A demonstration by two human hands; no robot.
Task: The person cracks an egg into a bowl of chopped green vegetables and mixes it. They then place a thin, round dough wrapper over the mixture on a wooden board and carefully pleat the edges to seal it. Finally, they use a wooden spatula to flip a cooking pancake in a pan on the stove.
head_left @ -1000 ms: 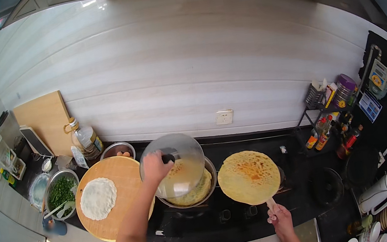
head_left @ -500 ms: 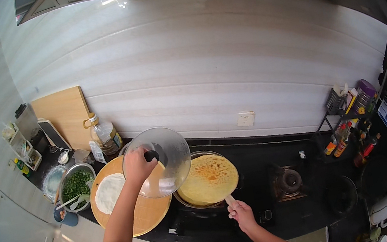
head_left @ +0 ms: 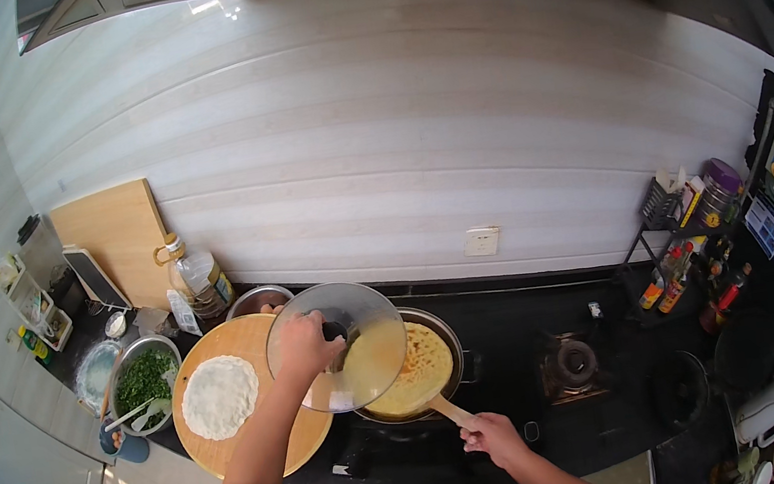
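Observation:
My left hand is closed on the dark knob of a clear glass lid, held above the left part of a pan. Inside the pan is a round yellow flatbread with browned spots; the lid covers part of it from view. In my right hand is the handle of a wooden spatula, its far end at the flatbread's near edge. Left of the pan, a white dough disc lies on a round wooden board, partly behind my left forearm.
A metal bowl of chopped greens stands left of the board, near an oil bottle. Behind the board sits another metal bowl. To the right are a bare burner and a rack with seasoning bottles.
My left hand has carried the lid rightward, over part of the pan. The flatbread, raised and tilted before, now lies lower in the pan. More of the spatula shows.

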